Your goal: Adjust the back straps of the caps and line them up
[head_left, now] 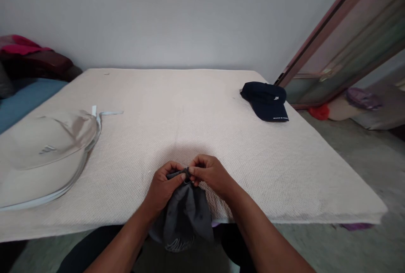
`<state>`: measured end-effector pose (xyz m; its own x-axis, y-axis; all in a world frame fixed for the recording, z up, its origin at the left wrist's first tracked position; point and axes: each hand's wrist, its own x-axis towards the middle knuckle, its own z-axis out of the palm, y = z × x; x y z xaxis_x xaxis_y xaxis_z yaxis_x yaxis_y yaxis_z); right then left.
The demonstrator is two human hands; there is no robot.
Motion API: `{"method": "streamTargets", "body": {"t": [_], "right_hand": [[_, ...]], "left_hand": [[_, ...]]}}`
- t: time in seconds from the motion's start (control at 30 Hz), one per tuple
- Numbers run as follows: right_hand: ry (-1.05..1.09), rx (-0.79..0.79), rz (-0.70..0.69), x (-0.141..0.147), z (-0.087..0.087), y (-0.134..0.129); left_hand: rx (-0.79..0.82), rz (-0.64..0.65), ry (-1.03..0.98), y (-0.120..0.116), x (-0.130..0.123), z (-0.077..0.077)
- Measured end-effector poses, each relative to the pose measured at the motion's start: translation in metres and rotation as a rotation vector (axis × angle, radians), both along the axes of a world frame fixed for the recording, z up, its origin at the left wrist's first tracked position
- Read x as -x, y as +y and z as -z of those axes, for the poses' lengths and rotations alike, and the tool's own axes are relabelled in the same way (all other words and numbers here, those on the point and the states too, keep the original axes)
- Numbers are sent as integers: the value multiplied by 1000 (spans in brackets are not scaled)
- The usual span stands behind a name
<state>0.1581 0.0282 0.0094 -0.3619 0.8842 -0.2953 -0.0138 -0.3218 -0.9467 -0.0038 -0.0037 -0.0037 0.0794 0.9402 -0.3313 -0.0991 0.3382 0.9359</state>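
Observation:
A dark grey cap [186,212] with pale script lettering hangs over the table's front edge, between my forearms. My left hand [163,184] is closed, its thumb and fingers pinching one side of the cap's strap end. On the other side, my right hand [210,174] pinches the same small strap part [186,174]. Both sets of fingertips nearly meet there, and they partly hide the fastening. A small ring-like or curved edge shows just below the fingertips; its exact kind is too small to tell.
On the left lies a stack of beige caps [41,159] with pale straps trailing. A navy cap [264,100] sits at the back right on the white-covered table [177,112]. Beyond are a blue surface [31,95] on the left and a door [341,45] on the right.

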Motion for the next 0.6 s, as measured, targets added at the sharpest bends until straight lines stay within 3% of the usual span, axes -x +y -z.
{"method": "streamTargets", "body": {"t": [0.6], "right_hand": [[5,-17,20,2,0,-1]], "left_hand": [[103,27,-190,2,2,3]]}}
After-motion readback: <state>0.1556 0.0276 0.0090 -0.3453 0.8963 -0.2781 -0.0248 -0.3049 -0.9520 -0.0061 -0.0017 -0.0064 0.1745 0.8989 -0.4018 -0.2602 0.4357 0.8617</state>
